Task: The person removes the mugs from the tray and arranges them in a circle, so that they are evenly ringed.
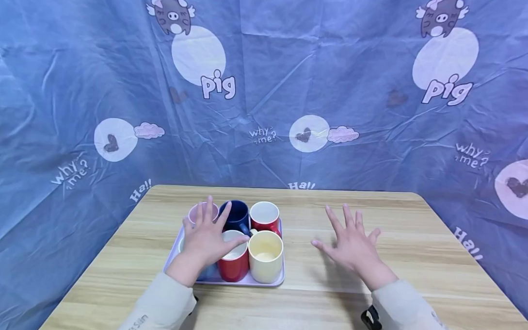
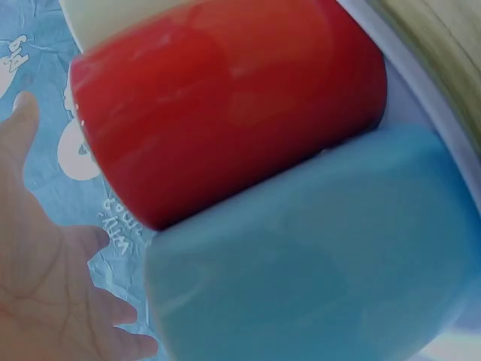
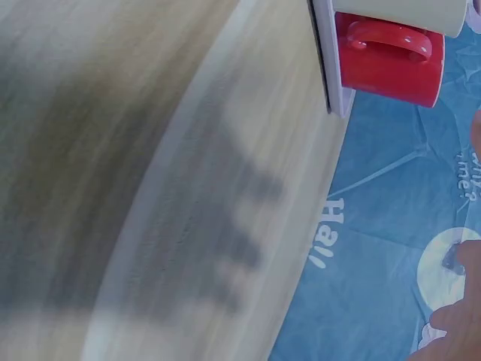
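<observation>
My left hand (image 1: 205,238) is spread above several mugs that stand upright on a lilac tray (image 1: 260,283). Beneath it and around it are a pink mug (image 1: 196,212), a dark blue mug (image 1: 235,213), a front red mug (image 1: 233,270) and a light blue mug (image 2: 301,263), largely hidden by the hand in the head view. On the tray's right side stand a cream mug (image 1: 266,262) and a second red mug (image 1: 264,223) with a white inside. Fingers apart, my right hand (image 1: 353,246) hovers over bare wood to the right of the tray, holding nothing.
The tray sits left of centre on a wood-grain table (image 1: 311,307). Behind the table and along its sides hangs a blue printed cloth (image 1: 276,54). A black strap (image 1: 371,318) shows at the right wrist.
</observation>
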A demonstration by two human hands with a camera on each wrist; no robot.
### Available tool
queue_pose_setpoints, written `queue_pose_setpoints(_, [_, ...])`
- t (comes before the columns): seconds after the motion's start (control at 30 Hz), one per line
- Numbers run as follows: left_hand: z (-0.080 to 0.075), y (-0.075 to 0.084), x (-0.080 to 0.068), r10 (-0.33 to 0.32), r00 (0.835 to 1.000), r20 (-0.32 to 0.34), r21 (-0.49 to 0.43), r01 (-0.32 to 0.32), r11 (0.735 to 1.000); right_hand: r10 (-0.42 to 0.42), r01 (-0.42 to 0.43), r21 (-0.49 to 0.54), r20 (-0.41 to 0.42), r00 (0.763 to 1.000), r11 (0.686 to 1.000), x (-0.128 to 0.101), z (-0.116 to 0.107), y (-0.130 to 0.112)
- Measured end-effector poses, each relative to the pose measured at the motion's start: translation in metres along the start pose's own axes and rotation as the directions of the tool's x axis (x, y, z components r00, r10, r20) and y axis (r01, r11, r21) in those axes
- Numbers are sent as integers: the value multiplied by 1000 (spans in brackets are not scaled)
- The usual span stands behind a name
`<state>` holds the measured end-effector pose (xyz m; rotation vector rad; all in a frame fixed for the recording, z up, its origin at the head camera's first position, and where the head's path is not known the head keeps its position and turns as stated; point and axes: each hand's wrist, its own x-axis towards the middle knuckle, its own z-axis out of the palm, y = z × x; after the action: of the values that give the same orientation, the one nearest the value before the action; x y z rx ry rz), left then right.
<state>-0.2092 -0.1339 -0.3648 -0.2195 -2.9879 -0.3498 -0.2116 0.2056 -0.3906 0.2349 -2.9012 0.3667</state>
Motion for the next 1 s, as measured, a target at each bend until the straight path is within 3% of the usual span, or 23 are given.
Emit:
queue_pose_setpoints(0.47, [-19, -23, 3, -23, 998, -50, 2, 23, 1000, -33, 33, 49, -13, 999, 998, 10, -13, -17])
queue_pose_setpoints(1.0, [-39, -77, -8, -60, 995, -82, 4, 61, 998, -87, 93, 146, -50, 995, 985, 13, -6, -39])
